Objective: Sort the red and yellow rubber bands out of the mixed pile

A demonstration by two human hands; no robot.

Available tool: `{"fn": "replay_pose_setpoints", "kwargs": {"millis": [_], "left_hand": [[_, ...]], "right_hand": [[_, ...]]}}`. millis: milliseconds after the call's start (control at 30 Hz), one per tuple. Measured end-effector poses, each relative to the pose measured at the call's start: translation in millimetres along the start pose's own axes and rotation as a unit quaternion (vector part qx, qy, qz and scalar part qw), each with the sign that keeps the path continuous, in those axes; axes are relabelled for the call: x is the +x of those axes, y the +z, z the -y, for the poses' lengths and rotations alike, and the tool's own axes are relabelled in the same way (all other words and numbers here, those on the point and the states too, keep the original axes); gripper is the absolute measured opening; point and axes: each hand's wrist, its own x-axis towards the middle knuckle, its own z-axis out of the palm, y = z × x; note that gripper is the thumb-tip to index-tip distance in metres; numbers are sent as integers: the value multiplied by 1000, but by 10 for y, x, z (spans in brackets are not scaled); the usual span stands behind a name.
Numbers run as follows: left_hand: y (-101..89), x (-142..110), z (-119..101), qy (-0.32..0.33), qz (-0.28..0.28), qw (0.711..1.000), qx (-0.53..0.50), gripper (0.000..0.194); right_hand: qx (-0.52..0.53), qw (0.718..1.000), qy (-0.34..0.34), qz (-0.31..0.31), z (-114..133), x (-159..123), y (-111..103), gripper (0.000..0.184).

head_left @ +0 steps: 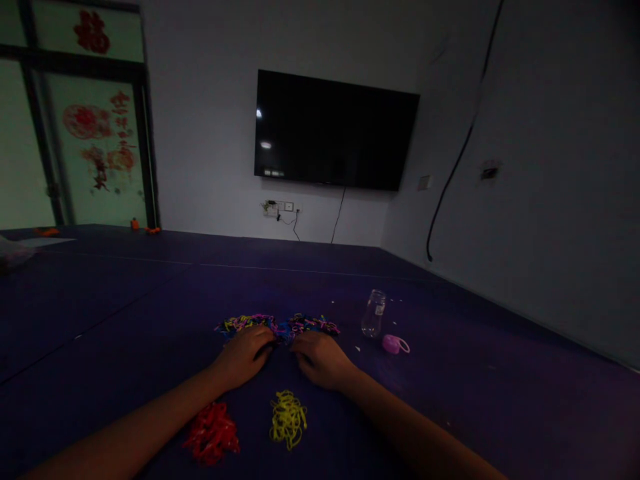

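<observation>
Strands in a multicoloured heap [313, 325] lie right at the person's fingertips, spreading behind both hands on the purple surface [150, 367]. The left hand [247, 350] is at the near edge of the heap's left part, the right hand [321, 357] at its right part, fingers curled inward with a gap between the hands. From where I stand, I can't tell whether either one pinches a strand. Nearer the person, a red pile [213, 435] sits beside the left forearm, and a yellow pile [289, 419] lies between the arms.
</observation>
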Motion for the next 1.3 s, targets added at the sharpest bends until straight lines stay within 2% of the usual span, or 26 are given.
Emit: {"fn": "replay_pose_setpoints", "kwargs": {"millis": [100,267,367,467,733,900,1067,1167,1300], "left_hand": [[-11,-4,-14,-2,-2,1000,3,26],[-36,-3,-40,-4,-3,1000,5,25],[-45,5,-46,-6,12,1000,8,25],[-46,12,-45,-7,22,1000,14,23],[-25,9,-34,-9,17,1000,12,23],[-23,17,-18,-4,37,999,9,23],[-20,9,-18,-7,25,1000,13,21],[-18,5,-24,-9,26,1000,15,20],[-19,6,-29,-9,30,999,11,23]], "right_hand": [[11,999,27,-17,-25,-5,24,38],[-9,992,121,-47,-43,2,29,42],[-25,980,188,-55,-44,16,-8,35],[-44,969,241,-35,-38,20,-44,24],[-85,974,208,33,46,35,-72,23],[-91,959,267,24,3,47,-74,25],[-78,951,299,-16,-33,27,-64,26],[-61,958,280,-17,-42,22,-47,28],[-41,974,220,-21,-49,23,-17,33]]}}
